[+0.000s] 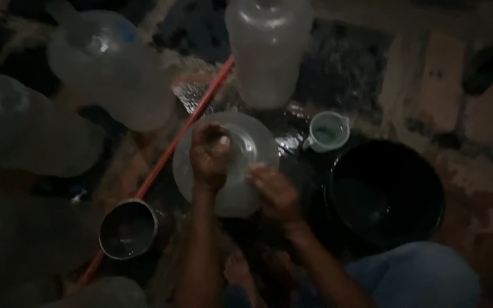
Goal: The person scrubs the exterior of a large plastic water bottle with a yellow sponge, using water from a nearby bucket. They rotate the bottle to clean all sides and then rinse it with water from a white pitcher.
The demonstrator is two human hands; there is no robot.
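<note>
The picture is dark. A person crouches over a wet floor (343,68) and looks down at a big clear plastic water jug (226,162). The jug stands on the floor right in front of the person, and we see its round top from above.

The left hand (209,154) is on top of the jug, near the middle. Its fingers are curled in, like a loose fist, but it is too dark to tell if it holds something small. The right hand (275,191) rests on the near right side of the jug. Its fingers are spread flat on the plastic, so it is open and touches the jug.

A small pale green cup with a handle (327,132) stands just right of the jug. A big black bucket (386,194) sits farther right, near the person's blue-clad knee (417,276).

A metal scoop bowl (128,229) lies to the left of the jug. It has a long red handle (186,125) that runs up and to the right, past the jug.

More clear jugs stand around. 1 tall jug (269,48) is behind the middle jug. 1 jug (109,65) lies tilted at the upper left. Another jug (24,128) is at the far left.

The person's bare foot (238,271) shows below the jug.
</note>
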